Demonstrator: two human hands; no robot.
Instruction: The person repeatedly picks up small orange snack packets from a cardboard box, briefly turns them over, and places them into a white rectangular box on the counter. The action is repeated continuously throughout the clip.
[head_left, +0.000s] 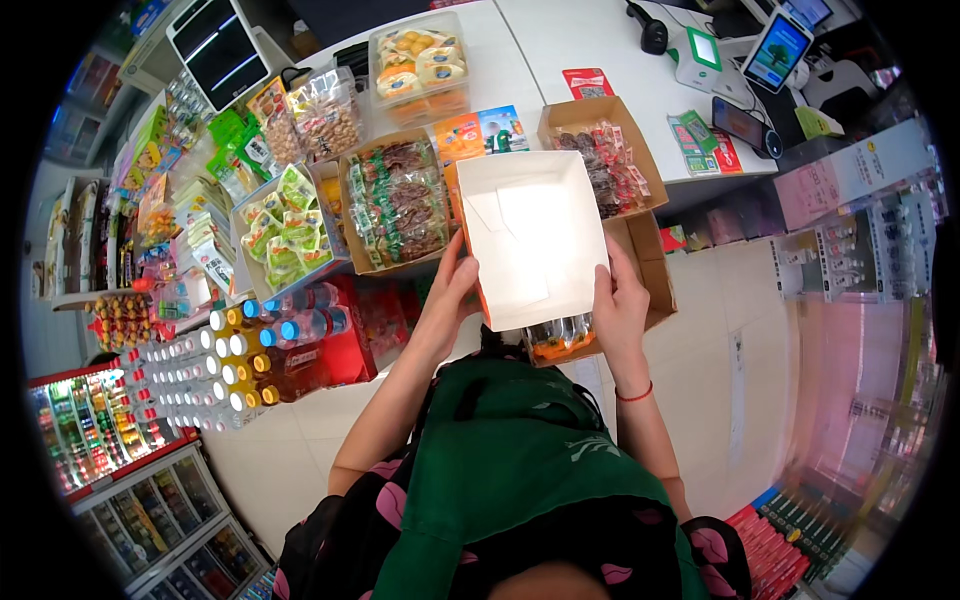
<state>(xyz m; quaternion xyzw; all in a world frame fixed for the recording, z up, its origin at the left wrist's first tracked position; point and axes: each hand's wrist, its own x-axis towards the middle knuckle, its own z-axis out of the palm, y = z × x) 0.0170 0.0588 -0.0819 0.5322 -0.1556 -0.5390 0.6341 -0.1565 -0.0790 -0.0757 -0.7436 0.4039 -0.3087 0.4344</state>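
Between my hands is an open cardboard box (534, 232) with a bare white inside and an orange outer edge. My left hand (452, 289) grips its left side, and my right hand (621, 300) grips its right side, thumbs near the rim. Below it, partly hidden, packaged goods with orange contents (561, 337) lie in a brown cardboard box (651, 266). To the left stands a box of green-wrapped snack packets (397, 202); behind on the right is a box of red-and-clear wrapped snacks (600, 165).
A white counter (517, 52) carries a clear tub of packaged eggs (420, 64), a blue-edged box of green packets (289, 229), a barcode scanner (646, 28) and a phone (742, 124). Capped drink bottles (262, 352) stand at the left. Pale floor tiles (697, 330) show at the right.
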